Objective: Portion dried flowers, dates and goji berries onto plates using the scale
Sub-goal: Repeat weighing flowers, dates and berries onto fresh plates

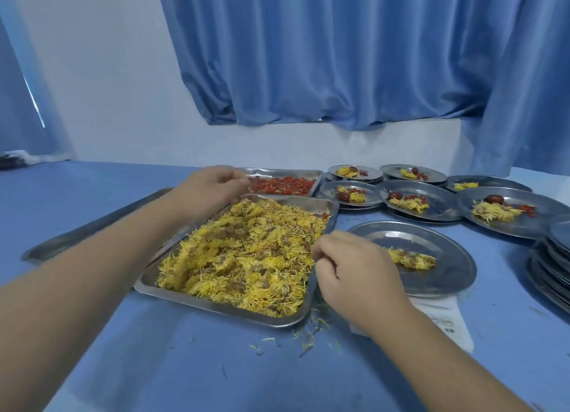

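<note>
A steel tray (216, 303) heaped with yellow dried flowers (246, 257) lies in front of me. Behind it a second tray (317, 174) holds red goji berries (283, 185). My left hand (209, 189) hovers at the near left edge of the goji tray, fingers curled; whether it holds anything is hidden. My right hand (354, 272) rests at the flower tray's right rim, fingers pinched, beside a round plate (447, 257) carrying a small flower clump (411, 259). That plate sits on a white scale (444, 319).
Several round plates (438, 201) with flowers, dates and goji berries stand at the back right. A stack of empty plates (552, 266) is at the right edge. An empty long tray (92, 226) lies at the left. Loose petals (308, 337) litter the blue tablecloth.
</note>
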Demonstrator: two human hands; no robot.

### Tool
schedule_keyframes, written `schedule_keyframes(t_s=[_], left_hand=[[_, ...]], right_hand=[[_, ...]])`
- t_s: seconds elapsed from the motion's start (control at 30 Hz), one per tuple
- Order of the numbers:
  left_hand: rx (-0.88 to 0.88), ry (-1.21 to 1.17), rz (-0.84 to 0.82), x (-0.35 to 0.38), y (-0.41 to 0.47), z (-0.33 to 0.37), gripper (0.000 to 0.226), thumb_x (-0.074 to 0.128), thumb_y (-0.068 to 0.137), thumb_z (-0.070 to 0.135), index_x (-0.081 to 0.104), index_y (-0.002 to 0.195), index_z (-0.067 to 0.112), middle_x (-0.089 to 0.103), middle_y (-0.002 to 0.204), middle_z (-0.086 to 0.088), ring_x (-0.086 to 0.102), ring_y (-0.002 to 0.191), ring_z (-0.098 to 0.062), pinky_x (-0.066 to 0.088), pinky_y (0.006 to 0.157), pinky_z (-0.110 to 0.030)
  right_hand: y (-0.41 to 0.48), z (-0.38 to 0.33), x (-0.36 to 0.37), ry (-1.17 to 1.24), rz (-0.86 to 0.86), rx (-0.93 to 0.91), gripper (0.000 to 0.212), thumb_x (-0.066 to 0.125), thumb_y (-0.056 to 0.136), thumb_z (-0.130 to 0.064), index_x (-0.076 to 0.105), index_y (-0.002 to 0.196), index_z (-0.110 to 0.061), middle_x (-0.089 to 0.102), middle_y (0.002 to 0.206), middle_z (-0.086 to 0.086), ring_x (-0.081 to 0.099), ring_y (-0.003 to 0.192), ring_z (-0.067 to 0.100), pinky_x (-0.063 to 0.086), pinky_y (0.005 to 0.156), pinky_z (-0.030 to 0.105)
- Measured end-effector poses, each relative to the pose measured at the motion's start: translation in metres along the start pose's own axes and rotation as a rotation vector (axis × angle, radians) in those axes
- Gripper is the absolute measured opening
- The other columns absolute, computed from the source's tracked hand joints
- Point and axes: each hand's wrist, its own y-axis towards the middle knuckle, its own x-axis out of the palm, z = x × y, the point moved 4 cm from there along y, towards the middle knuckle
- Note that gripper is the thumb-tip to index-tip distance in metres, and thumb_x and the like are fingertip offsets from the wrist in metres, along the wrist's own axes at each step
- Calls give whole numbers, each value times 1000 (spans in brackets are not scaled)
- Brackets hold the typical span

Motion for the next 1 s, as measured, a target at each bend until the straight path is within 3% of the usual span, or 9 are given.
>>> schedule_keyframes(t_s=[0.13,0.2,0.3,0.4,0.47,0.6,0.87,1.0], left_hand=[[-145,-19,87,-41,9,-66,28,50,97,40,68,92,18,70,94,-14,65,86,-33,51,86,-50],[-198,63,109,-48,15,-98,28,50,98,40,67,94,17,69,95,-12,64,91,-33,50,85,-46],[-274,282,73,-43,25,-143,28,46,100,33,64,112,15,66,111,-8,59,97,-26,44,85,-36],[-349,393,-23,-32,35,-179,33,42,99,13,60,126,17,58,133,-10,54,115,-28,42,101,-40],[-379,456,-102,-24,41,-194,42,41,96,4,57,131,18,56,137,-12,54,119,-29,41,102,-39],[-375,555,-152,-16,50,-209,44,45,91,-1,61,128,15,58,136,-11,54,120,-27,41,104,-38],[-352,600,-128,-17,48,-217,23,61,82,2,74,96,14,72,102,-6,66,89,-20,55,85,-39],[-292,562,-83,-18,43,-210,20,66,85,13,73,104,17,71,106,-1,64,96,-18,51,91,-34]], right_hand=[[-3,-8,17,-39,27,-24,15,49,71,-11,63,68,-16,54,64,-5,53,60,17,40,42,28],[-4,-6,20,-27,49,-40,18,48,72,-12,65,70,-17,55,65,-6,53,62,15,43,42,28],[-4,-2,21,-13,91,-57,28,39,74,-17,66,72,-18,54,67,-8,52,63,12,42,45,25],[-3,-2,23,-15,93,-82,28,37,75,-17,65,71,-18,50,65,-9,49,60,10,40,42,25],[-3,-2,24,-27,90,-94,27,38,75,-18,65,71,-20,49,65,-9,46,59,9,38,42,22],[-2,4,26,-30,110,-74,26,39,76,-18,64,70,-20,52,67,-9,49,62,9,39,46,22],[-2,6,29,-32,131,-84,27,39,77,-18,65,68,-19,54,67,-9,51,62,10,41,46,24],[-3,5,28,-3,167,-96,27,39,78,-16,65,67,-17,53,66,-8,51,61,11,44,47,29]])
